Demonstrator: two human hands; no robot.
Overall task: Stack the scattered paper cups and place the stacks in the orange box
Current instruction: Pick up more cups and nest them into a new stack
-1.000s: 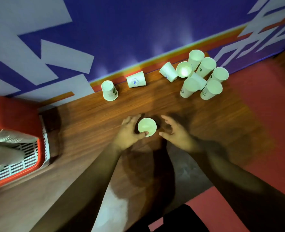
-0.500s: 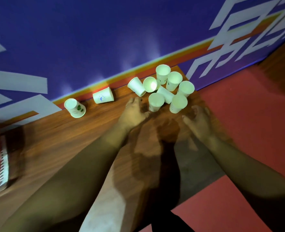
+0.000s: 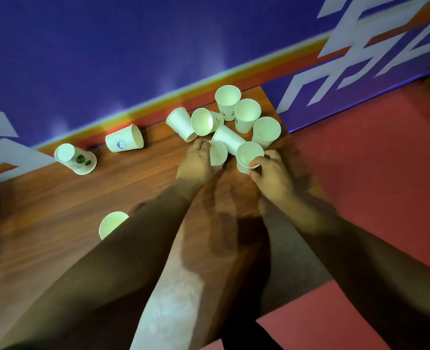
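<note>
Both hands work the cup cluster, centre frame. The left hand [image 3: 196, 161] wraps the left cup [image 3: 218, 153]; the right hand [image 3: 272, 174] is clamped round the right cup [image 3: 247, 154].

Risk: a tipped cup [image 3: 228, 138] lies wedged between the 2, apparently touching both. Lifting either could roll it into the uprights behind or off the table [image 3: 57, 210] edge at right.

0.5 s back both hands hung short of the cups, holding nothing. The orange box showed at far left then, now out of frame.

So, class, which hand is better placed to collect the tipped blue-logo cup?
Probably the left hand: the blue-logo cup lies to its left; the right hand would have to cross it.
</note>
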